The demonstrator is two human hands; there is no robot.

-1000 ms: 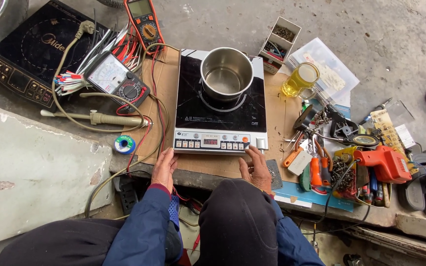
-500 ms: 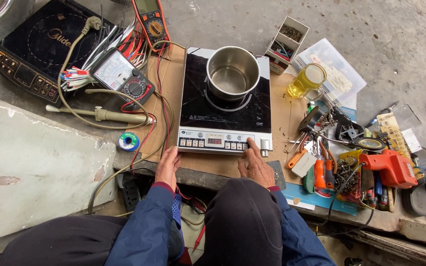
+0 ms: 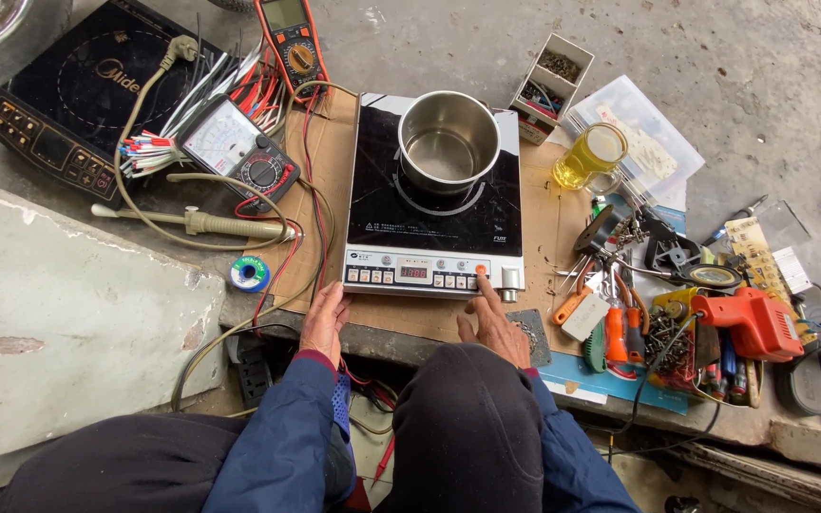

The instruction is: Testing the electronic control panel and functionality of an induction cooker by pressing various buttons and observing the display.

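At the front edge of the bench: my right hand [image 3: 492, 321], index finger out and its tip on the orange button [image 3: 481, 270] at the right end of the cooker's control strip, other fingers loosely curled, grasping nothing. My left hand [image 3: 324, 321] lies flat and open on the bench edge just below the cooker's left corner, holding nothing. Cooker [image 3: 434, 204]: black glass top, white front panel with a lit red display, standing on a cardboard sheet [image 3: 544, 214]. Steel pot [image 3: 448, 142], lidless, on the cooker's ring. Right of the cooker: glass of yellow liquid [image 3: 589, 156], small divided parts box [image 3: 550, 74], clear bag [image 3: 640, 142], then a heap of pliers and screwdrivers with an orange drill [image 3: 751, 321] beside it. Left of the cooker: red and tan leads looping over the cardboard, solder reel [image 3: 250, 274], soldering tool [image 3: 211, 223], analogue meter [image 3: 238, 148], orange digital meter [image 3: 291, 38]. Far left, on the floor: second black cooker [image 3: 68, 90]. My knees, in dark trousers, fill the bottom of the view.
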